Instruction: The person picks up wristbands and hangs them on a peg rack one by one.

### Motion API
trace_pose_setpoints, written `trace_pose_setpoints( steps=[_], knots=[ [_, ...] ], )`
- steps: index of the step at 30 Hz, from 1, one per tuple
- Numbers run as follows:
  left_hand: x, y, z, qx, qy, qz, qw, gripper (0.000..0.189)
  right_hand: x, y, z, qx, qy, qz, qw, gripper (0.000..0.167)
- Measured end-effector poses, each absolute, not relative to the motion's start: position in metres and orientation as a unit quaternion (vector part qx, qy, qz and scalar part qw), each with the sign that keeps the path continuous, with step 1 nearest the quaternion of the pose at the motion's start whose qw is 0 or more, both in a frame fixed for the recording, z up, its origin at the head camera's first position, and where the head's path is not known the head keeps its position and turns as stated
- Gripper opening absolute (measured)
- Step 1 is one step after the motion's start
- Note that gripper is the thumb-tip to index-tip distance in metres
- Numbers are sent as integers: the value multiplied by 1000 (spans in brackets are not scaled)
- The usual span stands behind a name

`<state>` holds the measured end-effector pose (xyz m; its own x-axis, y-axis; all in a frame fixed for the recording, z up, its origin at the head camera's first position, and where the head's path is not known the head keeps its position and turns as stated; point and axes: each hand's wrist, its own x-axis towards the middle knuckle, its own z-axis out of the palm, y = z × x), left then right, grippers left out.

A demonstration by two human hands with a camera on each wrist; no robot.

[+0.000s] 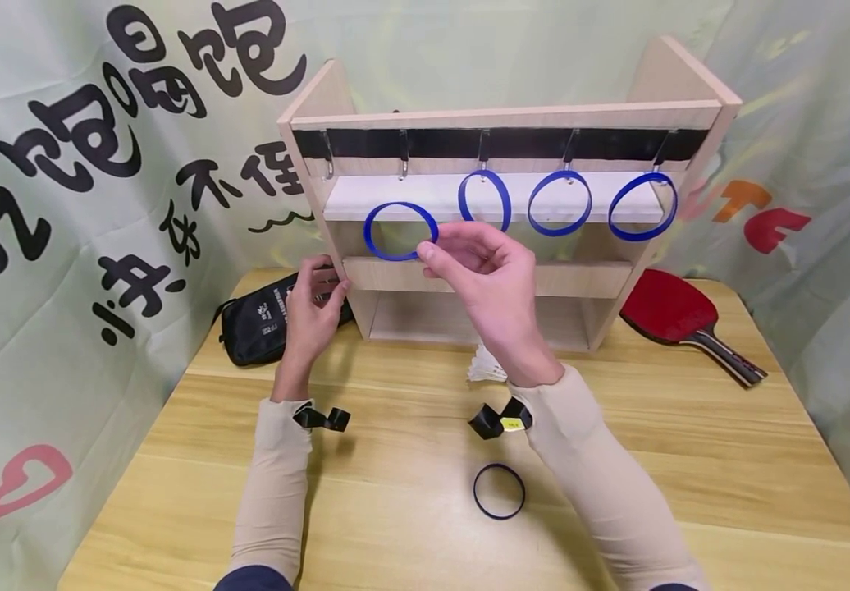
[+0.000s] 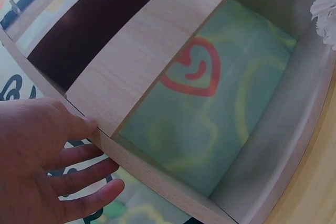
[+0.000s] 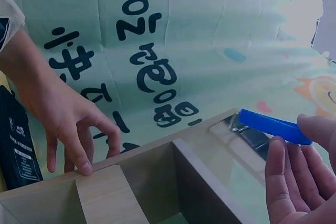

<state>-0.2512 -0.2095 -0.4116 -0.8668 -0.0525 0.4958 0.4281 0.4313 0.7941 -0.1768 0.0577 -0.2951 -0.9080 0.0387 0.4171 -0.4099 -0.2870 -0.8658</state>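
Note:
My right hand [image 1: 495, 279] pinches a blue ring [image 3: 273, 127] between thumb and forefinger, in front of the wooden rack [image 1: 602, 279]. In the head view the ring appears just under the second hook [image 1: 404, 168] from the left; in the right wrist view its far end is close to a hook. My left hand [image 1: 314, 308] rests against the rack's left side panel [image 2: 152, 182], thumb on the front edge, other fingers extended along the outside. Three blue rings hang from the hooks to the right, the outermost one [image 1: 612, 215] near the right panel.
Another blue ring [image 1: 499, 517] lies on the table [image 1: 395, 509] between the forearms. A white shuttlecock [image 1: 487, 366] stands at the rack's foot, partly behind the right wrist. To the left is a black pouch [image 1: 251, 328]; to the right, a red table tennis bat [image 1: 672, 308].

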Motion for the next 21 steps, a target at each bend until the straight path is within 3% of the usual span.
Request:
trace_pose_setpoints(
  steps=[21],
  knots=[
    [-251,-210,-411,-107,-821,-513,226,39,-203,43,-292,146,-549,800,195,20]
  ],
)
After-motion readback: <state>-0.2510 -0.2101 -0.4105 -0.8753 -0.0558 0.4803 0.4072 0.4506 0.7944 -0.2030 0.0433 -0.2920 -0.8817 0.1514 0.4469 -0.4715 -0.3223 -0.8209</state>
